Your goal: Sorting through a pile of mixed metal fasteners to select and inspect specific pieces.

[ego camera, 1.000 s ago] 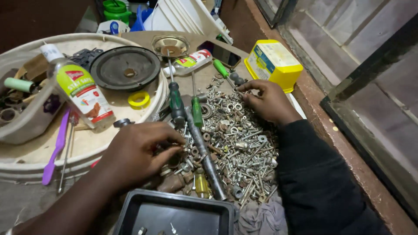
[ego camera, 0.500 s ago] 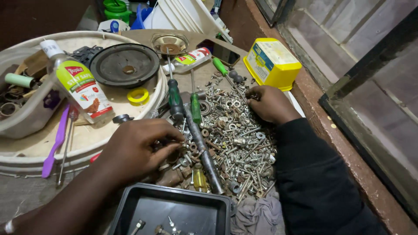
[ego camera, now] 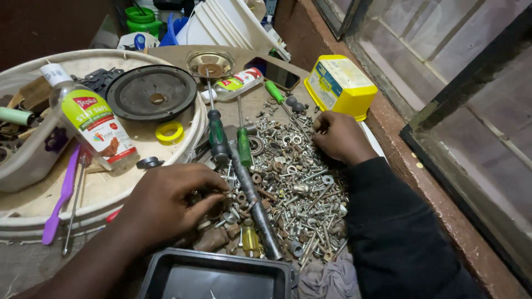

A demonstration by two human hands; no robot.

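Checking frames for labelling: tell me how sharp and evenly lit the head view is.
Head view: pile of screws and nuts sharp and evenly lit; left hand and right hand crisp, no motion blur; top left corner dark; wide-lens bending at the edges; mild glare on the window glass.

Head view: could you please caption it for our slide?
Left hand and right hand pick through a pile of screws and nuts beside screwdrivers.

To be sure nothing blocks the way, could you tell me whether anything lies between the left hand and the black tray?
Nothing visible: the left hand rests on the screws, just above the black tray.
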